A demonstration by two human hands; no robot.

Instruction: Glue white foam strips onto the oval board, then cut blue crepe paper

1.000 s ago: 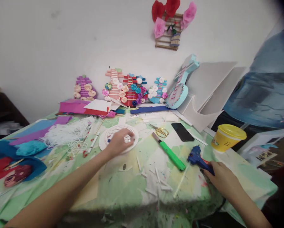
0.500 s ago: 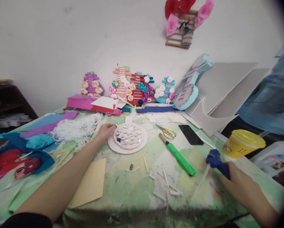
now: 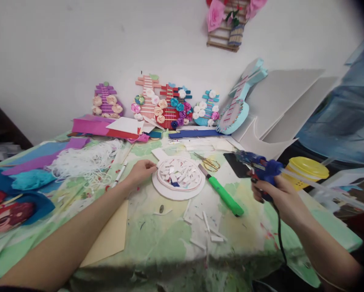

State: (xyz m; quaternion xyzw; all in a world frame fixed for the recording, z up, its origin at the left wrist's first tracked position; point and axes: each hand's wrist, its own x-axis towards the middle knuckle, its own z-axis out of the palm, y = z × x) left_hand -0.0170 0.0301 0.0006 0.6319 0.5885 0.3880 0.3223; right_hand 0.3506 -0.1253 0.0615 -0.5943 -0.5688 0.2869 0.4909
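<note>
A white disc (image 3: 182, 195) is lying flat near the middle of the surface (image 3: 166, 255), a white tab (image 3: 159, 154) jutting from its upper left edge. A thin pinkish ring on the disc is enclosing a jumble of small white pieces (image 3: 184, 171), and one dark blue piece (image 3: 175, 184) is showing near the ring's lower edge. The disc's bare rim is showing widest along the near side.

The left hand (image 3: 143, 170) is reaching to the disc's upper left edge, its fingers bending together there; whether they are pinching the rim, one cannot tell. The right hand (image 3: 270, 188) is holding a blue glue gun (image 3: 265, 168) raised, fingers wrapping its handle, the nozzle pointing left across the phone (image 3: 236, 165). A clear stick is protruding from its back, and a black cable (image 3: 279, 231) is hanging over the right side.

A green cutter (image 3: 226, 196) is lying with its tip just beside the disc's right rim; gold scissors (image 3: 210, 163) are resting behind it. White strips (image 3: 204, 227) are scattering between disc and front edge. Tan card (image 3: 117, 237) is lying partly under the left forearm, with white string (image 3: 84, 162) heaping farther left. A yellow tub (image 3: 306, 168) is standing near the right edge, its lid hiding the contents. Decorated small guitars (image 3: 171, 107) are lining the back edge.
</note>
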